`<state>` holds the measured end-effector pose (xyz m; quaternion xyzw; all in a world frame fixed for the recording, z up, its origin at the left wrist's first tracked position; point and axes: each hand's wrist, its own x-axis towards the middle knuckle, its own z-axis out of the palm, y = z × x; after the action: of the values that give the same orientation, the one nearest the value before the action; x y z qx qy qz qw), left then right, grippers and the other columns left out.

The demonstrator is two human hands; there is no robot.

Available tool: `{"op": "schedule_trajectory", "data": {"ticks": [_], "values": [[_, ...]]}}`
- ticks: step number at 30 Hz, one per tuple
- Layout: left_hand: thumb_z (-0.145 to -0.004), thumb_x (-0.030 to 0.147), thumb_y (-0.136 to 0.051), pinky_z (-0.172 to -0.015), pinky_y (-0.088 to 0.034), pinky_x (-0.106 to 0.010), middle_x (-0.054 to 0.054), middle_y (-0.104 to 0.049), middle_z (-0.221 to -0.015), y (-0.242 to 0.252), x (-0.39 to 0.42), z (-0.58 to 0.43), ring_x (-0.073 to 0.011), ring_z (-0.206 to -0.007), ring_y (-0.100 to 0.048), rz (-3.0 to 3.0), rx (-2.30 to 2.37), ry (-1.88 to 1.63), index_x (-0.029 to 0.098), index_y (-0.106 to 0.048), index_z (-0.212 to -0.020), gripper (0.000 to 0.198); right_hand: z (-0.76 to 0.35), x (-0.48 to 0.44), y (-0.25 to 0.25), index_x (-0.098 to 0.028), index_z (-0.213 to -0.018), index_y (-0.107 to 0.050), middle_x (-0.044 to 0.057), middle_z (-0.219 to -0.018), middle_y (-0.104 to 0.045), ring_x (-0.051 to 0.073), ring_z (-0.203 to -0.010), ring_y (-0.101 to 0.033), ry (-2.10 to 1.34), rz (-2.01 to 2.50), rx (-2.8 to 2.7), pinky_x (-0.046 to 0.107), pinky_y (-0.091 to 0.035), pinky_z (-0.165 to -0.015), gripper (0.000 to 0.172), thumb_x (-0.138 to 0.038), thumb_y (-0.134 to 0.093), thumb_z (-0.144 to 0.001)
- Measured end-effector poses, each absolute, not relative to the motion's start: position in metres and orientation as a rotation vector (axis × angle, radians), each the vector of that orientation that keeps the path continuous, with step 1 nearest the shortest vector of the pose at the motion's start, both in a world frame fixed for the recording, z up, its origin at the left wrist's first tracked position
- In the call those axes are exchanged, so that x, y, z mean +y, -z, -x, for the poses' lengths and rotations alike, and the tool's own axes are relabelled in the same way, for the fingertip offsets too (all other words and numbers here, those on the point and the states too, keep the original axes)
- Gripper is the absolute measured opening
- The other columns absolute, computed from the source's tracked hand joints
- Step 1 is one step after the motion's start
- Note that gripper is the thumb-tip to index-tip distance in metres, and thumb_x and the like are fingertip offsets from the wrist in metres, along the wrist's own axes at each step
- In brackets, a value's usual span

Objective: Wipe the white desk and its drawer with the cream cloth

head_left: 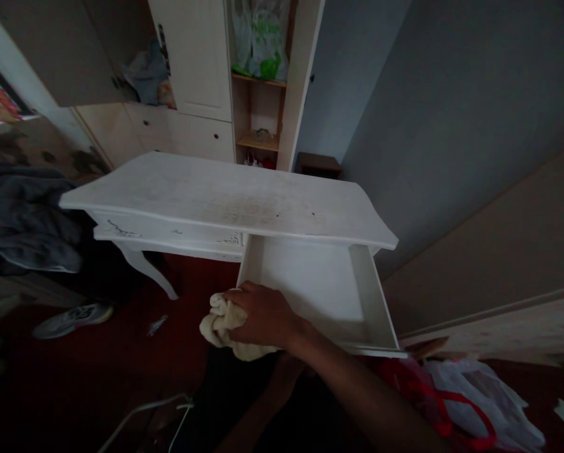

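Gripping a crumpled cream cloth (221,326), the right hand (263,314) sits just left of centre in the lower half of the frame. Its fingers are curled tightly around the fabric. Hand and cloth are at the front left corner of an open white drawer (310,283), and the cloth bulges out to the left of the knuckles.

The drawer is pulled out from under a white table (225,195) whose worn top spans the middle of the frame. A second forearm shows dimly below the right wrist, and its hand is hidden.

A grey sneaker (71,319) lies on the red floor at lower left. A white bag with red handles (475,402) lies at lower right. At the top centre, a green-and-white plastic bag (263,44) hangs inside a pale wardrobe (197,63).
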<state>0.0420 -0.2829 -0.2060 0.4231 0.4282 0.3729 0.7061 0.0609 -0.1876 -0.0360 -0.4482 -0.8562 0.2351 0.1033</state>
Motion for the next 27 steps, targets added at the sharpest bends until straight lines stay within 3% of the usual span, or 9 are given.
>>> {"op": "schedule_trajectory", "data": {"ticks": [3,11,16,18,22,27], "values": [[-0.072,0.081,-0.058,-0.077,-0.052,-0.039,-0.010,-0.073,-0.070,0.210,-0.284,-0.045,-0.0254,-0.072,-0.066,-0.948,0.890,-0.829,0.017,-0.072,-0.066,0.065,-0.061,-0.169,0.028,-0.029,-0.129,-0.061,0.006,-0.119,-0.065,0.027,-0.104,-0.064,-0.547,1.399,-2.544,0.038,-0.054,-0.082,0.055,-0.049,-0.066,-0.079],[-0.065,0.085,-0.062,-0.070,-0.051,-0.035,-0.012,-0.074,-0.076,0.229,-0.284,-0.051,-0.0208,-0.064,-0.064,-0.865,0.844,-0.829,0.014,-0.074,-0.076,0.072,-0.065,-0.101,0.012,-0.029,-0.131,-0.060,0.008,-0.126,-0.061,0.028,-0.107,-0.063,-0.189,1.654,-2.462,0.039,-0.053,-0.085,0.051,-0.043,-0.061,-0.082],[-0.065,0.085,-0.061,-0.073,-0.054,-0.041,-0.013,-0.075,-0.081,0.229,-0.283,-0.048,-0.0260,-0.070,-0.068,-0.869,0.777,-0.792,0.017,-0.076,-0.082,0.071,-0.092,-0.077,-0.009,-0.028,-0.133,-0.060,0.007,-0.126,-0.063,0.027,-0.107,-0.063,-0.159,1.671,-2.375,0.039,-0.051,-0.090,0.053,-0.042,-0.064,-0.082],[-0.072,0.078,-0.062,-0.077,-0.055,-0.041,-0.012,-0.075,-0.089,0.226,-0.281,-0.044,-0.0276,-0.079,-0.070,-0.881,0.762,-0.746,0.021,-0.076,-0.084,0.060,-0.110,-0.067,-0.028,-0.028,-0.133,-0.060,0.006,-0.125,-0.065,0.027,-0.107,-0.063,-0.100,1.644,-2.314,0.039,-0.050,-0.092,0.052,-0.041,-0.064,-0.083],[-0.093,0.045,-0.060,-0.087,-0.056,-0.041,-0.008,-0.067,-0.117,0.216,-0.277,-0.035,-0.0223,-0.101,-0.065,-0.908,0.737,-0.675,0.021,-0.066,-0.114,0.032,-0.153,-0.044,-0.075,-0.025,-0.137,-0.056,0.011,-0.131,-0.060,0.032,-0.110,-0.060,0.252,1.645,-2.210,0.043,-0.049,-0.093,0.055,-0.042,-0.063,-0.085],[-0.094,0.038,-0.061,-0.089,-0.056,-0.043,-0.009,-0.062,-0.127,0.208,-0.272,-0.031,-0.0242,-0.108,-0.062,-0.908,0.713,-0.631,0.021,-0.061,-0.122,0.033,-0.216,-0.009,-0.086,-0.026,-0.146,-0.046,0.014,-0.152,-0.043,0.040,-0.125,-0.049,0.597,1.711,-2.334,0.051,-0.045,-0.099,0.062,-0.045,-0.061,-0.089]]}}
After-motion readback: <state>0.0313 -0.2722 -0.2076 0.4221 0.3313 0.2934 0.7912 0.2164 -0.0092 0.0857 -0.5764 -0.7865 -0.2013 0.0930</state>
